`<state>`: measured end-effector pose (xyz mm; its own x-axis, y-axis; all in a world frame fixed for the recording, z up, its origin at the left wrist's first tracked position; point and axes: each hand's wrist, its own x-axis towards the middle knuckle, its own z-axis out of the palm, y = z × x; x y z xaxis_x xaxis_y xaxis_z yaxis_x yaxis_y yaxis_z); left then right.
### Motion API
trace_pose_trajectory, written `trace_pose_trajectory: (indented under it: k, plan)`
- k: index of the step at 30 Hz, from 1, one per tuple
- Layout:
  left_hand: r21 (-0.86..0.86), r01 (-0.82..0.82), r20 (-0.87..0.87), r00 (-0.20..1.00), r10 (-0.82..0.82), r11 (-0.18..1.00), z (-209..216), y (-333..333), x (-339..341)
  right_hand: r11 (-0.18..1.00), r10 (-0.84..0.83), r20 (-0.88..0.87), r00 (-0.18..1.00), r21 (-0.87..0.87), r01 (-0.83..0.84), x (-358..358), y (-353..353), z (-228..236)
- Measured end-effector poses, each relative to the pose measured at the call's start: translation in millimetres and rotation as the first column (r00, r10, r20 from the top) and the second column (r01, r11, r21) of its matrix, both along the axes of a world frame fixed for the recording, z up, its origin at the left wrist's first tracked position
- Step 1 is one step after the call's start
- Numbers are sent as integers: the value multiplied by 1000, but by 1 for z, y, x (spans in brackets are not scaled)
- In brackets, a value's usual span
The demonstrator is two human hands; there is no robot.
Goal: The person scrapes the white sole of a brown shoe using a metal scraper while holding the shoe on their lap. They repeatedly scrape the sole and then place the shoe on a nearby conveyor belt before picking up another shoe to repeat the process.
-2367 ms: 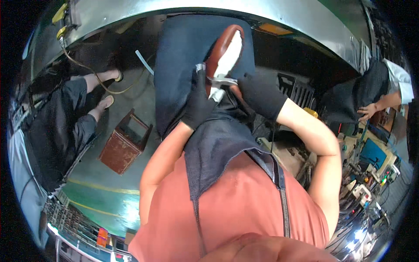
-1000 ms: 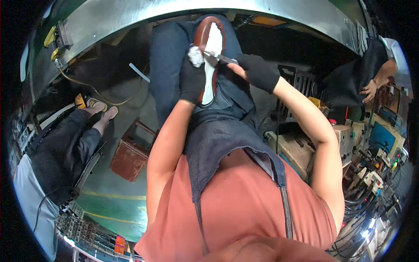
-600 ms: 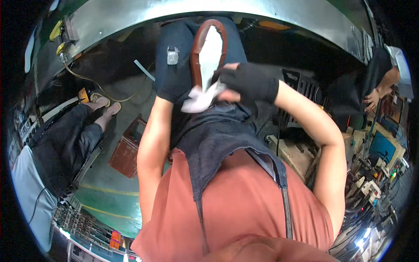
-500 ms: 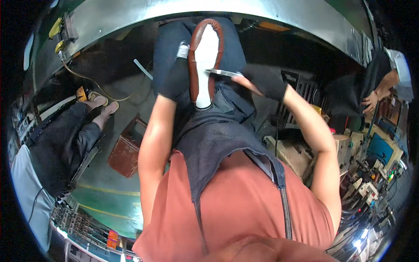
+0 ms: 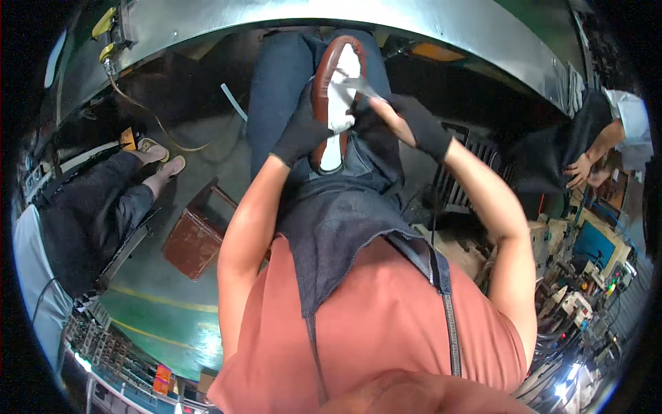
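Note:
A brown shoe with a white underside lies sole-up on my lap, over a dark apron. My left hand, in a black glove, grips the shoe by its left edge. My right hand, also black-gloved, holds a thin metal tool whose tip rests on the white sole near the toe. A scrap of white material shows under the tool.
A person in dark trousers and sandals sits at the left. A brown box lies on the green floor. A curved metal machine edge runs along the top. Another person works at the right beside cluttered equipment.
The shoe stays on my lap while my right hand has shifted from wiping with a white cloth to working the thin tool up near the toe. My left hand keeps its grip.

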<state>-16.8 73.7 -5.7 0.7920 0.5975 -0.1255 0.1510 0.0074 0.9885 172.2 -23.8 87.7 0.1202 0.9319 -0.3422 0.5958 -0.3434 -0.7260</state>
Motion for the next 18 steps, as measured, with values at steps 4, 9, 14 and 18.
trace_pose_trajectory:
  k: [4,9,14,18]
  plan:
    - [29,-145,57,988,143,989,-1,-8,-6,847,-530,-361,767,-274,457,-15,-82,-63]
    - [-558,-183,59,964,259,809,19,6,-7,668,-736,-383,559,-275,691,-84,-113,-84]
    - [-361,-184,296,907,300,914,51,115,99,659,-749,-287,598,-419,625,-79,-103,-88]
    - [338,-402,566,810,157,851,109,147,192,599,-794,-265,546,-490,633,-55,-64,-84]
